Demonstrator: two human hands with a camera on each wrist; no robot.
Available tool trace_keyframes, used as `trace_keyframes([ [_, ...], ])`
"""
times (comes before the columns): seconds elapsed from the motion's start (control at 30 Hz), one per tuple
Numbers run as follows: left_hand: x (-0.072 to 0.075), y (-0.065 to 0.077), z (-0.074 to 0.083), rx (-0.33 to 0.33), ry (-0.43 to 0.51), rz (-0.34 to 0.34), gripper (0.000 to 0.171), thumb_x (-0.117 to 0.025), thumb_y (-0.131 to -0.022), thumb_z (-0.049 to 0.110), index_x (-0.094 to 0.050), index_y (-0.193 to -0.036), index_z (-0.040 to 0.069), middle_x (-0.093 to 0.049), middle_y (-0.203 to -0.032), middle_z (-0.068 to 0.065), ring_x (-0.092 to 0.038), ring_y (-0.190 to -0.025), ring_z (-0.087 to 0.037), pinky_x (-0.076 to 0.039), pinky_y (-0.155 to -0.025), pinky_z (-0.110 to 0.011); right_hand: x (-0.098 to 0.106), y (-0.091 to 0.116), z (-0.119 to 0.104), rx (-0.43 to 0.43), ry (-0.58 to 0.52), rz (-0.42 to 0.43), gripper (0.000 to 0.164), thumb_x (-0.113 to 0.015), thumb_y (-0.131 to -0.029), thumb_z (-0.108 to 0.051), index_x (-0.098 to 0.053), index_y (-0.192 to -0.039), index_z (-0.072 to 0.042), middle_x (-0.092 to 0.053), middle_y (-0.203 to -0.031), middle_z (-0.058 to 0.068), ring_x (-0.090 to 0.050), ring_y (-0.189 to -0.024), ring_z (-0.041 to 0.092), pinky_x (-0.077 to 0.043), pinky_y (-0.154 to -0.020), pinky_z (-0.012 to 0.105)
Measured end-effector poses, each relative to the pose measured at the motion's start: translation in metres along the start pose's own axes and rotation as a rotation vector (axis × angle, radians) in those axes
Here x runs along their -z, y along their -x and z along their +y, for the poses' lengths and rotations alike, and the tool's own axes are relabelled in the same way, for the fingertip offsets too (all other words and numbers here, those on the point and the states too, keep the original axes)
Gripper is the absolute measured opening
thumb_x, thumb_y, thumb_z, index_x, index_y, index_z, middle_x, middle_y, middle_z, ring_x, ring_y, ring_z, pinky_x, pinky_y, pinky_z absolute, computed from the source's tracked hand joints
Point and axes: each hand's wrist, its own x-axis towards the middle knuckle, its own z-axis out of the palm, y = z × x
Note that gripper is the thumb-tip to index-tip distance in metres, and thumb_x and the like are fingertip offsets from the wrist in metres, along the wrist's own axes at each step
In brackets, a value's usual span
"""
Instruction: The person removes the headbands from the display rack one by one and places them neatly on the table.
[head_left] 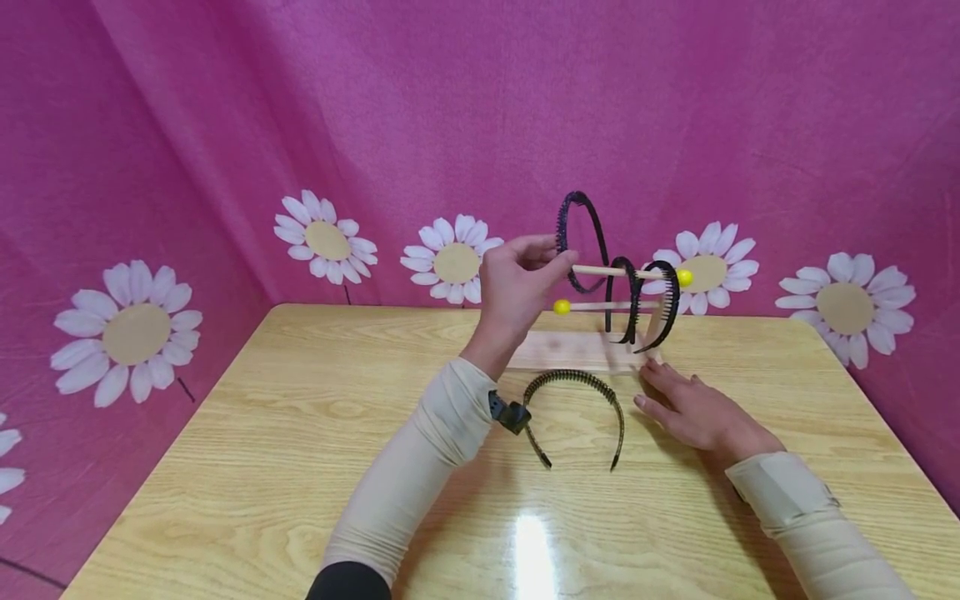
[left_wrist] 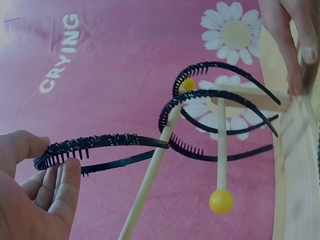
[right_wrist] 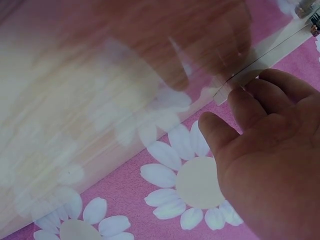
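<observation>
My left hand point(head_left: 513, 279) pinches a black toothed headband point(left_wrist: 100, 142) with a glittery top, between thumb and fingers. Its free ends point toward a wooden rod point(head_left: 592, 270) of a small rack, one on either side in the left wrist view. Two more black headbands, a nearer one point(left_wrist: 215, 93) and a farther one point(left_wrist: 220, 64), hang over that rod close to its yellow end ball point(head_left: 684, 277). My right hand point(head_left: 686, 408) lies low with fingers extended, fingertips at the end of the rack's flat wooden base point(head_left: 562, 350).
A dark headband with a coiled top point(head_left: 570, 375) lies on the wooden table point(head_left: 300, 467) in front of the rack, beside my left wrist. A lower rod with a yellow ball point(head_left: 562, 307) juts left. Behind hangs a pink curtain point(head_left: 450, 108) with daisies.
</observation>
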Motion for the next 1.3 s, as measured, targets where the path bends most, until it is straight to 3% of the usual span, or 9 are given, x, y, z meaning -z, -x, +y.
trace_keyframes([
  [0.47,0.011,-0.003,0.002,0.06,0.204,0.039,0.026,-0.083,-0.082,0.001,-0.074,-0.104,-0.007,-0.068,-0.084,-0.011,-0.064,-0.077,-0.015,-0.06,-0.073,-0.032,-0.001,-0.002,0.002,0.022,0.006,0.001,0.07,-0.044,-0.106,-0.047,-0.034,-0.152,0.005,-0.023,-0.159,0.028,-0.026,-0.143,0.048,-0.023,-0.111,0.068],
  [0.8,0.031,-0.001,0.003,0.085,0.217,0.022,0.022,-0.08,-0.084,-0.001,-0.074,-0.104,-0.008,-0.067,-0.082,-0.009,-0.064,-0.076,-0.012,-0.06,-0.075,-0.032,0.0,0.0,0.001,0.009,-0.001,0.002,0.072,-0.043,-0.106,-0.05,-0.035,-0.153,0.003,-0.023,-0.159,0.028,-0.027,-0.142,0.049,-0.023,-0.112,0.066],
  [1.2,0.05,0.008,0.001,0.121,0.234,-0.031,0.023,-0.075,-0.086,-0.005,-0.072,-0.108,-0.011,-0.069,-0.084,-0.01,-0.068,-0.074,-0.013,-0.059,-0.082,-0.046,0.0,0.0,0.003,0.052,0.008,0.035,0.067,-0.046,-0.106,-0.044,-0.038,-0.151,0.006,-0.027,-0.157,0.03,-0.036,-0.137,0.049,-0.027,-0.109,0.068],
  [1.23,0.052,0.009,0.0,0.128,0.237,-0.036,0.023,-0.075,-0.086,-0.005,-0.072,-0.108,-0.012,-0.069,-0.084,-0.01,-0.07,-0.076,-0.019,-0.058,-0.083,-0.048,0.0,0.0,0.003,0.048,0.007,0.032,0.067,-0.046,-0.106,-0.044,-0.038,-0.151,0.005,-0.026,-0.157,0.029,-0.035,-0.138,0.049,-0.026,-0.11,0.068],
  [1.3,0.056,0.012,0.0,0.141,0.241,-0.042,0.024,-0.075,-0.087,-0.004,-0.071,-0.108,-0.013,-0.07,-0.085,-0.01,-0.07,-0.076,-0.019,-0.058,-0.084,-0.049,0.0,0.0,0.003,0.043,0.005,0.03,0.068,-0.046,-0.106,-0.045,-0.037,-0.151,0.005,-0.026,-0.158,0.029,-0.035,-0.138,0.049,-0.026,-0.11,0.068],
])
